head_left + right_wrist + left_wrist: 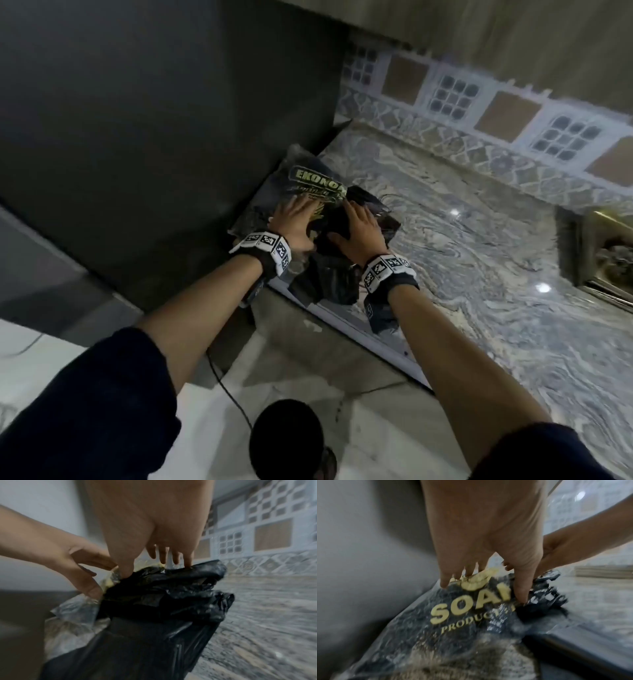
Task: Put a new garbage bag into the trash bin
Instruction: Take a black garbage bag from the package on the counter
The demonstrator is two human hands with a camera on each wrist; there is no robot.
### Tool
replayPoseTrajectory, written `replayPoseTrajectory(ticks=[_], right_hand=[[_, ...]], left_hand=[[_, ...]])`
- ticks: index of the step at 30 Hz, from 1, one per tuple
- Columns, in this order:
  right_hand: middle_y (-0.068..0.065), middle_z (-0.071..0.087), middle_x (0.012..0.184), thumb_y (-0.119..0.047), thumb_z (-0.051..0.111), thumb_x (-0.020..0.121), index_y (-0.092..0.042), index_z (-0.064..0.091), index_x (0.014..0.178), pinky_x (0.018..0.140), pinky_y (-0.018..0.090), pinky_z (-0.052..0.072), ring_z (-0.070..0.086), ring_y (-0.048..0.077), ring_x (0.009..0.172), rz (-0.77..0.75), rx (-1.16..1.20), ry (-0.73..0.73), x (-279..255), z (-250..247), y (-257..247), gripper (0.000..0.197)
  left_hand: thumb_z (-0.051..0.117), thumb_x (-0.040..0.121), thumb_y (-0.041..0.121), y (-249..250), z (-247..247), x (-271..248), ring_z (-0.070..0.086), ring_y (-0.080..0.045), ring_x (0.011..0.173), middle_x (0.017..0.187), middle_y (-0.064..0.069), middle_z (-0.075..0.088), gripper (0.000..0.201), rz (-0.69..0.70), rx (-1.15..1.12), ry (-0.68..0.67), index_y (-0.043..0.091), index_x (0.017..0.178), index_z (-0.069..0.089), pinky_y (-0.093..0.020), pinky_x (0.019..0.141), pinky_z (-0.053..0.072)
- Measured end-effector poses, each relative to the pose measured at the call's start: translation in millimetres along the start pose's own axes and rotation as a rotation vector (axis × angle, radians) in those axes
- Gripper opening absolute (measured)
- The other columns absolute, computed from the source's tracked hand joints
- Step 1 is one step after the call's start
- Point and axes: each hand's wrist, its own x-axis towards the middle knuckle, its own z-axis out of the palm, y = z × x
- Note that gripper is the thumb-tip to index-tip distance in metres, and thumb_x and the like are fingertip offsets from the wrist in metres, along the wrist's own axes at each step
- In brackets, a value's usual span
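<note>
Black plastic is seen at the corner of the marble surface (479,240): a folded garbage bag (163,601) sticking out of a printed pack (308,185). The pack is pressed flat by the left hand (294,219), with fingers spread and straight. The garbage bag is touched from above by the right hand (359,222); whether it is pinched cannot be told. It lies under the right hand and points toward the person. The trash bin is not seen.
</note>
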Motion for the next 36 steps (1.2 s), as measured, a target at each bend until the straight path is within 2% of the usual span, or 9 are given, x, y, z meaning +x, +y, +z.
replayPoseTrajectory(ticks=[6, 13, 17, 21, 26, 29, 32, 34, 36], right_hand=[[0.009, 0.037, 0.152, -0.043, 0.058, 0.091, -0.031, 0.02, 0.153, 0.104, 0.051, 0.039, 0.039, 0.04, 0.132, 0.013, -0.052, -0.183, 20.4, 36.3, 24.9, 0.074], [0.012, 0.07, 0.117, -0.008, 0.05, 0.087, -0.032, 0.061, 0.129, 0.08, 0.04, 0.052, 0.065, 0.036, 0.103, -0.016, 0.054, 0.026, 15.5, 38.2, 31.8, 0.05], [0.014, 0.073, 0.107, -0.008, 0.052, 0.085, -0.028, 0.07, 0.119, 0.076, 0.039, 0.052, 0.066, 0.037, 0.099, 0.053, 0.083, 0.05, 6.5, 21.6, 30.7, 0.044], [0.014, 0.074, 0.106, -0.011, 0.054, 0.084, -0.028, 0.07, 0.116, 0.075, 0.04, 0.053, 0.067, 0.038, 0.097, 0.122, 0.079, 0.123, -17.4, -9.5, 35.8, 0.04], [0.018, 0.072, 0.108, -0.005, 0.051, 0.086, -0.023, 0.07, 0.118, 0.081, 0.044, 0.054, 0.064, 0.041, 0.102, 0.222, 0.087, 0.221, -73.5, -55.6, 23.7, 0.041], [0.016, 0.074, 0.106, 0.002, 0.052, 0.082, -0.017, 0.072, 0.113, 0.079, 0.04, 0.053, 0.066, 0.039, 0.098, 0.23, 0.128, 0.285, -106.6, -84.4, 7.8, 0.042], [0.009, 0.073, 0.088, 0.002, 0.055, 0.079, -0.02, 0.075, 0.104, 0.07, 0.03, 0.047, 0.068, 0.033, 0.087, 0.251, 0.152, 0.342, -138.2, -115.7, -9.4, 0.038], [0.003, 0.066, 0.077, 0.004, 0.051, 0.077, -0.018, 0.075, 0.1, 0.069, 0.029, 0.045, 0.065, 0.028, 0.079, 0.26, 0.186, 0.37, -161.1, -137.7, -20.2, 0.04], [0.002, 0.064, 0.074, 0.005, 0.049, 0.075, -0.018, 0.075, 0.097, 0.067, 0.03, 0.046, 0.061, 0.024, 0.074, 0.276, 0.221, 0.424, -182.4, -155.9, -30.0, 0.041]], left_hand=[[0.066, 0.077, 0.024, -7.8, 30.3, 16.2, -0.003, -0.027, 0.149, 0.163, 0.0, -0.004, 0.097, -0.112, -0.035, -0.146, 0.028, 0.152, 0.005, -0.045, 0.12, 0.01], [0.07, 0.075, 0.044, -17.0, 50.5, 23.2, -0.004, -0.027, 0.149, 0.162, 0.0, -0.007, 0.104, -0.092, -0.014, -0.157, 0.03, 0.151, 0.002, -0.051, 0.121, 0.007], [0.069, 0.076, 0.045, -14.7, 38.9, 21.1, -0.004, -0.026, 0.149, 0.163, 0.0, -0.004, 0.102, -0.087, -0.037, -0.142, 0.029, 0.152, 0.004, -0.046, 0.12, 0.006], [0.067, 0.076, 0.05, -8.1, 25.5, 15.4, -0.001, -0.026, 0.15, 0.163, 0.002, -0.003, 0.1, -0.072, -0.056, -0.147, 0.031, 0.151, 0.004, -0.05, 0.12, 0.015], [0.067, 0.075, 0.057, 22.6, -3.4, -10.2, 0.018, -0.029, 0.146, 0.161, -0.001, 0.016, 0.09, 0.139, -0.058, -0.043, 0.035, 0.149, 0.019, -0.054, 0.115, 0.024], [0.068, 0.078, 0.049, 55.1, -25.8, -32.0, 0.036, -0.027, 0.139, 0.152, -0.002, 0.038, 0.077, 0.284, -0.106, -0.021, 0.038, 0.145, 0.03, -0.043, 0.109, 0.036], [0.071, 0.081, 0.028, 85.5, -42.2, -57.1, 0.062, -0.029, 0.11, 0.123, -0.009, 0.065, 0.055, 0.361, -0.297, -0.027, 0.024, 0.133, 0.051, -0.033, 0.087, 0.049], [0.069, 0.082, 0.013, 104.6, -51.0, -74.7, 0.065, -0.032, 0.1, 0.109, -0.017, 0.07, 0.036, 0.368, -0.481, -0.04, 0.009, 0.117, 0.063, -0.038, 0.09, 0.051], [0.07, 0.078, 0.015, 119.9, -58.6, -90.8, 0.066, -0.034, 0.098, 0.103, -0.021, 0.071, 0.028, 0.355, -0.561, -0.051, 0.003, 0.103, 0.069, -0.043, 0.093, 0.051]])
